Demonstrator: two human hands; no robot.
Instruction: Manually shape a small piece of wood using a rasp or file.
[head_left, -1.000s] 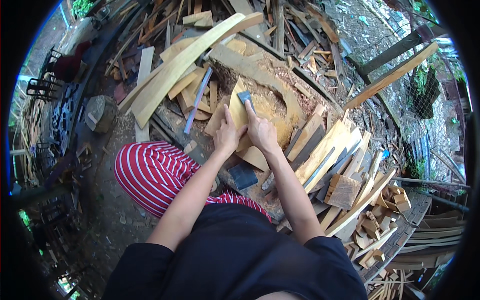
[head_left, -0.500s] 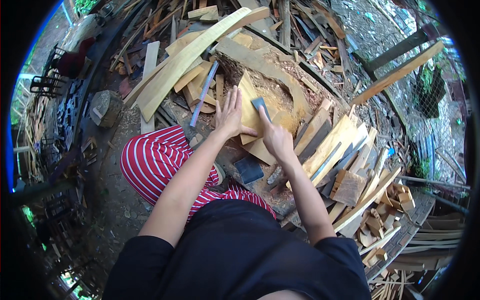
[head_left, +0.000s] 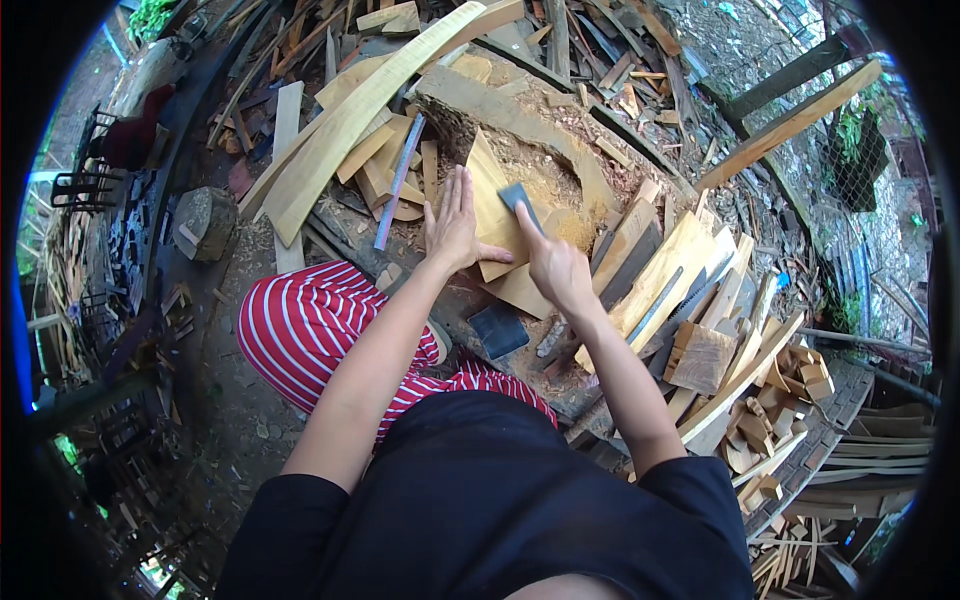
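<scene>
A pale yellow wooden board [head_left: 488, 200] with a pointed far end lies tilted over sawdust in front of me. My left hand [head_left: 457, 228] rests along its left edge, fingers stretched out and thumb spread across the near end. With my right hand [head_left: 560, 268] I grip a dark grey strip of sandpaper [head_left: 517, 199], the index finger stretched along it, pressed to the board's right side. Under the board's near end sits another light wood piece [head_left: 524, 291]. Closer to my legs lies a dark square sheet [head_left: 499, 330].
A hollowed, sawdust-covered wooden block [head_left: 530, 112] stands beyond the board. Left of it are a blue-pink straight stick [head_left: 400, 182] and long curved planks [head_left: 370, 120]. Stacked offcuts [head_left: 655, 290] and a saw blade [head_left: 705, 288] crowd the right. A wood stump [head_left: 205, 218] stands far left.
The whole view has shifted slightly. My right hand and the sandpaper sit a little farther right against the board; my left hand keeps its place on the board.
</scene>
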